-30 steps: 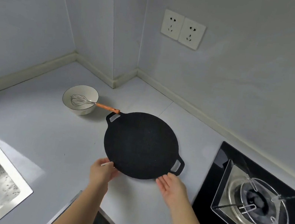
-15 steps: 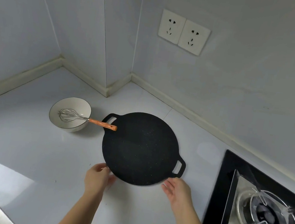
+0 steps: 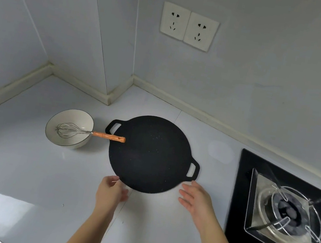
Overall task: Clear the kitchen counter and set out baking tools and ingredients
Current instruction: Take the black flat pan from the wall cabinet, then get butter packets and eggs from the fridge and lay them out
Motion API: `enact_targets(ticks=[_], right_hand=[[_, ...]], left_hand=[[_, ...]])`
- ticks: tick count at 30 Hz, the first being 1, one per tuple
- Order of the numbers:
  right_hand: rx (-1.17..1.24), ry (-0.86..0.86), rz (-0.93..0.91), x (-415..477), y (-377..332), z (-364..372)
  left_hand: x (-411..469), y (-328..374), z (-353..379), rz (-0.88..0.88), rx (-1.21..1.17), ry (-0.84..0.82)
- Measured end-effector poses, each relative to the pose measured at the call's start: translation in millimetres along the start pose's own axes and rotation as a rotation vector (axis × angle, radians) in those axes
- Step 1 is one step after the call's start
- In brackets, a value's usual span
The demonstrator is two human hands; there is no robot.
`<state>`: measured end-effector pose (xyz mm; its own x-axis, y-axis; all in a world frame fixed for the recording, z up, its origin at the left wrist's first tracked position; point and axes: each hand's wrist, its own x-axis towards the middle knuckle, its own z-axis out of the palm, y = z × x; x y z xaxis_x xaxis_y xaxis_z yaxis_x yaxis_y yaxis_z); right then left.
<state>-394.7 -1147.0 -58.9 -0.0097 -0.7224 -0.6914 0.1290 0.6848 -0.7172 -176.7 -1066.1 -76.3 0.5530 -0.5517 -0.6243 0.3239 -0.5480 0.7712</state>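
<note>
Both our hands, left hand point(image 3: 111, 189) and right hand point(image 3: 195, 198), now sit off the griddle pan point(image 3: 150, 154) at centre frame, fingers apart; it seems placed.

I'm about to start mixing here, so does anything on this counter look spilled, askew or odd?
Nothing spilled or damaged. One small oddity: the wire whisk in the white ceramic bowl lies tipped, its orange wooden handle sticking out over the round black griddle pan. A faint round mark shows on the counter beside the pan.

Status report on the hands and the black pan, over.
Left hand and right hand open at the pan's near edge. Pan flat on counter. Whisk handle overlaps its rim.
</note>
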Motion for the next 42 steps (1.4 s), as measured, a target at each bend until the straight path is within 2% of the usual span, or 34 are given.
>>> enact_targets(ticks=[7,15,23,29,37,42], right_hand=[[0.008,-0.038,-0.173,-34,7,-22],[0.06,0.016,-0.347,-101,13,-90],[0.061,0.137,-0.52,-203,27,-237],[0.064,0.335,-0.621,-296,55,-377],[0.054,0.637,-0.662,-391,66,-528],[-0.046,0.837,-0.652,-436,59,-622]], left_hand=[[-32,4,16,0.137,0.179,-0.257],[-114,5,60,0.32,0.296,-0.523],[-249,-50,139,0.435,0.289,-0.713],[-379,-123,205,0.498,0.322,-0.886],[-520,-183,298,0.543,0.382,-1.161],[-590,-223,365,0.539,0.433,-1.349]])
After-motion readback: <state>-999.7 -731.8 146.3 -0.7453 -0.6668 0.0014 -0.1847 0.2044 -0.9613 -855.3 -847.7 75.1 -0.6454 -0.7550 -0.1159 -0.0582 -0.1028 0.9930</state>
